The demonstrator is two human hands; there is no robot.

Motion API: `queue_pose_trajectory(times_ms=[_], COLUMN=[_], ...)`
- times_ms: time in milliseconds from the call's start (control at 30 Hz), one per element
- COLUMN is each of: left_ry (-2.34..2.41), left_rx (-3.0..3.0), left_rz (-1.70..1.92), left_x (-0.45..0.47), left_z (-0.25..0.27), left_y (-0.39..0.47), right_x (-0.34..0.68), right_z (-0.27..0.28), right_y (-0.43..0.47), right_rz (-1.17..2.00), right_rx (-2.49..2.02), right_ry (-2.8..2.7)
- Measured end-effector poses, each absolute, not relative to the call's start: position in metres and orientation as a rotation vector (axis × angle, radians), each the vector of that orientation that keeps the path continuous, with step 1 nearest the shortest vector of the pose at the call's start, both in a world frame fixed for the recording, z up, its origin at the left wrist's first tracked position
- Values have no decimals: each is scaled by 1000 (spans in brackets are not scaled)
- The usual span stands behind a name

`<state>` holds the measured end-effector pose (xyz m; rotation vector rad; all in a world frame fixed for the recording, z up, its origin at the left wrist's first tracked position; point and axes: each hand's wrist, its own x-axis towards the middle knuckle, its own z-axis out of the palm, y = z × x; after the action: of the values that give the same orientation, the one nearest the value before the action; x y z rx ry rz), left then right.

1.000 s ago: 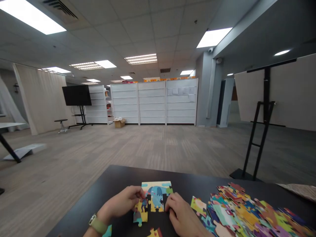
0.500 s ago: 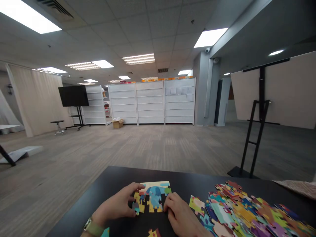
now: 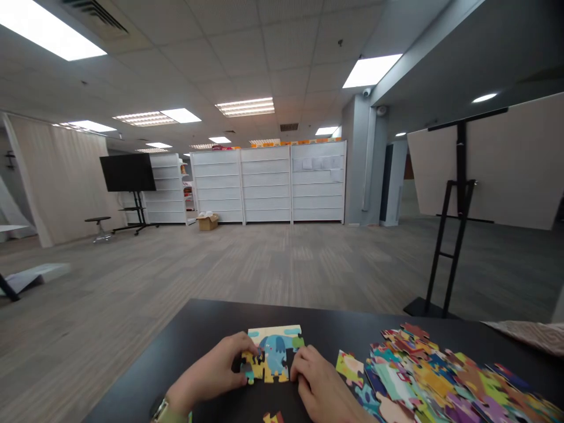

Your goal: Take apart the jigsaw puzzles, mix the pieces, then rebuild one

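Observation:
A partly joined jigsaw puzzle (image 3: 275,352) with a blue elephant lies flat on the black table (image 3: 207,329). At its lower left is a yellow and teal puzzle piece (image 3: 254,371), held between the thumb and fingers of my left hand (image 3: 220,367) and set against the elephant part. My right hand (image 3: 321,382) rests on the table with its fingers curled together at the puzzle's right edge. Whatever its fingertips hold, if anything, is hidden. A loose yellow and red piece (image 3: 274,417) shows at the bottom edge of the view.
A large heap of colourful puzzle pieces (image 3: 436,376) covers the table's right side. Closer to my right hand lies a pale green and pink piece (image 3: 350,367). Patterned cloth (image 3: 529,336) sits at the far right. Beyond the table stand a black easel stand (image 3: 449,252) and white shelves (image 3: 267,185).
My left hand has moved the lower left piece rightward, narrowing the gap beside the elephant. My right hand stays by the right edge. The view has shifted slightly.

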<state>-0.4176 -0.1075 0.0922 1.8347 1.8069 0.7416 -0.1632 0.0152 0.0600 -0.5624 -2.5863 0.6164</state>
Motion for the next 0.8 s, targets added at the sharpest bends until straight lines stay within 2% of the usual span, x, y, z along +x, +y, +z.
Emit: queue_pose_trajectory(times_ms=[800], left_ry=[1855], left_rx=[2022], left_rz=[629], left_x=[-401], left_z=[94], left_y=[-109], right_x=[-164], right_z=[63], right_y=[14], right_rz=[637], right_rx=[-560], right_ry=[-2573])
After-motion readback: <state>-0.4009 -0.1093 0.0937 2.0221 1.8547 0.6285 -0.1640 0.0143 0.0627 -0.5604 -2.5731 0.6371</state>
